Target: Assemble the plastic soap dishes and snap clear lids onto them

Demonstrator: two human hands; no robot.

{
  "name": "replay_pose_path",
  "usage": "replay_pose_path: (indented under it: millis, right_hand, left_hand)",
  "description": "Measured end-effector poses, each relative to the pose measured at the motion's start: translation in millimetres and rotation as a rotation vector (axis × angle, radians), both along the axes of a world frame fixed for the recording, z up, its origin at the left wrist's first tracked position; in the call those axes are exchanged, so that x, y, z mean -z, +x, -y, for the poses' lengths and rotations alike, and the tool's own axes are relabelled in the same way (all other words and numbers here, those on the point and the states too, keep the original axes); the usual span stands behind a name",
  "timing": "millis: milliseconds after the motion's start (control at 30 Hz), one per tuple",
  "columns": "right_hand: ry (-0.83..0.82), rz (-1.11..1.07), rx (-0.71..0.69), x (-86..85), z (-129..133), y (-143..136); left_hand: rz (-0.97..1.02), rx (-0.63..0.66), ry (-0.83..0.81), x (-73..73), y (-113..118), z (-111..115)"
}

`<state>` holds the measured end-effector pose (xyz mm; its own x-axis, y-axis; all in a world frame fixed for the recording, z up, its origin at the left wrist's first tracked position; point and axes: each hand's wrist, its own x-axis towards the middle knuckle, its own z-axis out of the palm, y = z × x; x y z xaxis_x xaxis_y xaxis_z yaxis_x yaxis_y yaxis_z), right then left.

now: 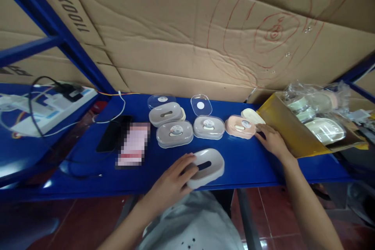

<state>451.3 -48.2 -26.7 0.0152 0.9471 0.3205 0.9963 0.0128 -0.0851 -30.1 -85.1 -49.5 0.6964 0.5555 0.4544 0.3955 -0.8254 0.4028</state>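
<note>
Close to the table's front edge, my left hand (178,174) is closed on the left end of a light grey soap dish (218,166) with a slot in its floor. My right hand (272,140), fingers stretched out and thumb apart, is at the right end of a pink soap dish (234,129) with a clear lid; whether it touches it I cannot tell. Just behind its fingertips lies a cream oval piece (252,116). Two grey lidded soap dishes (174,140) (208,128) stand left of the pink one. An uncovered grey dish (164,114) is behind them.
Clear lids (201,103) (155,101) lie at the back. On the right, a cardboard box (275,125) with yellow edges holds wrapped dishes. Leftward are a pink blurred item (134,144), a black phone (109,136), cables and a power strip (55,111). Cardboard (152,27) walls the back.
</note>
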Motion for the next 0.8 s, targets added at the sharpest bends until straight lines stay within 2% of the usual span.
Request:
replay_pose_path:
  millis: [100, 200, 300, 400, 500, 633, 700, 800]
  right_hand:
    - [0.043, 0.059, 0.081, 14.5, 32.6, -8.0]
    - [0.081, 0.121, 0.122, 21.0, 84.7, -20.2]
    - [0.076, 0.027, 0.029, 21.7, 138.9, -35.5]
    - [0.028, -0.141, -0.117, 18.8, 173.0, -65.6]
    - [-0.021, -0.247, -0.228, 17.2, 173.9, -109.1]
    - [-0.004, -0.294, -0.353, 21.6, 144.1, -155.8]
    - [0.022, -0.343, -0.36, 24.9, 132.1, -166.4]
    - [0.045, -0.484, -0.267, 27.5, 126.7, -170.4]
  left_hand:
    - [-0.045, 0.032, -0.005, -3.8, -3.9, 2.2]
    - [-0.065, 0.032, 0.005, -8.7, -3.0, 3.8]
    - [-0.018, 0.003, -0.018, -10.6, -2.1, 5.6]
    - [0.161, -0.041, -0.056, -12.1, -1.8, 7.0]
    - [0.313, -0.062, -0.073, -16.2, 1.8, 5.4]
    - [0.242, 0.061, -0.082, -19.2, 11.4, -3.7]
    - [0.162, 0.098, -0.087, -18.2, 14.1, -8.2]
    - [0.107, 0.09, -0.082, -17.3, 13.6, -9.7]
